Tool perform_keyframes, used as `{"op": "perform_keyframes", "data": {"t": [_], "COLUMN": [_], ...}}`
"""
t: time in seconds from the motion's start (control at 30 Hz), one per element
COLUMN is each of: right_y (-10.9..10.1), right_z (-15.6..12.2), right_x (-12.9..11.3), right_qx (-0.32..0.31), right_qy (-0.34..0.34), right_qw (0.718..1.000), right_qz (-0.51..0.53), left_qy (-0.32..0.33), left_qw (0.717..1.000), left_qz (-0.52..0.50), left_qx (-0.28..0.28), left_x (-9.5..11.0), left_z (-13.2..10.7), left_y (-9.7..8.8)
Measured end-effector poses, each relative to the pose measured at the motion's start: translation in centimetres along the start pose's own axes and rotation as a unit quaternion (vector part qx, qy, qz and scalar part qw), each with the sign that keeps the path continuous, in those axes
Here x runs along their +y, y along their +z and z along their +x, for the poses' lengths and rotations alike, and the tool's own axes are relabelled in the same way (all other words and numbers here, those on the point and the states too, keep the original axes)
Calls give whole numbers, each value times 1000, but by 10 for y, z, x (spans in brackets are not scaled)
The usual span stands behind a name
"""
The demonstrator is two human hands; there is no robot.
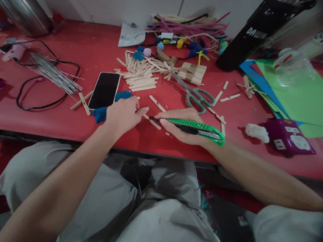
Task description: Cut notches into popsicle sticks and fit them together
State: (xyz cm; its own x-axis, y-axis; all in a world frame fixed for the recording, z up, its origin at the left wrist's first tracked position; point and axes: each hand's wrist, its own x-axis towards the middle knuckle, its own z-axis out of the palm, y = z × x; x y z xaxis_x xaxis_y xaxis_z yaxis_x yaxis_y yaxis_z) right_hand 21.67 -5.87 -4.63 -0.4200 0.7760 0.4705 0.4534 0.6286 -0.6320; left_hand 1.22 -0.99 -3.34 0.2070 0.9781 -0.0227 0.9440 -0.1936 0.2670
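My right hand (183,128) is closed round a green utility knife (199,128), its blade tip set on a wooden craft stick (152,122) lying on the red table (94,51). My left hand (124,114) rests on the table with fingers curled, its fingertips pressing down the near end of that same stick. A second loose stick (157,103) lies just beyond the hands. Blue clay (101,114) peeks out from under my left hand.
A black phone (104,90) lies left of a pile of wooden sticks (141,76). Grey-handled scissors (194,92) sit behind my right hand. Green and blue paper sheets (296,95), a purple socket block (288,137), a black bottle (257,31), thin wires (51,72) and pipe cleaners (190,27) lie around.
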Motion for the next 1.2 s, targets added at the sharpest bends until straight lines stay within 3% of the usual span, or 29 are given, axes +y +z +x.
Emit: {"op": "perform_keyframes", "data": {"t": [0.2,0.37,0.6,0.77,0.83,1.03,1.2], "right_y": [-2,-7,-15,-23,-24,-19,-13], "right_z": [2,5,10,12,11,9,7], "right_x": [6,13,8,-2,-4,-4,-6], "right_qx": [11,-4,24,36,34,67,100], "right_qy": [129,188,170,172,168,153,132], "right_qw": [990,974,965,957,955,945,961], "right_qz": [63,123,198,230,244,281,220], "left_qy": [30,62,44,50,49,41,30], "left_qw": [999,993,971,920,908,916,930], "left_qz": [-11,-90,-236,-378,-406,-399,-365], "left_qx": [-3,-31,-5,-89,-95,-30,20], "left_x": [-3,-9,-15,-11,-9,-4,1], "left_z": [-5,-8,-8,-12,-15,-20,-20], "left_y": [-2,-12,-18,-23,-26,-31,-30]}}
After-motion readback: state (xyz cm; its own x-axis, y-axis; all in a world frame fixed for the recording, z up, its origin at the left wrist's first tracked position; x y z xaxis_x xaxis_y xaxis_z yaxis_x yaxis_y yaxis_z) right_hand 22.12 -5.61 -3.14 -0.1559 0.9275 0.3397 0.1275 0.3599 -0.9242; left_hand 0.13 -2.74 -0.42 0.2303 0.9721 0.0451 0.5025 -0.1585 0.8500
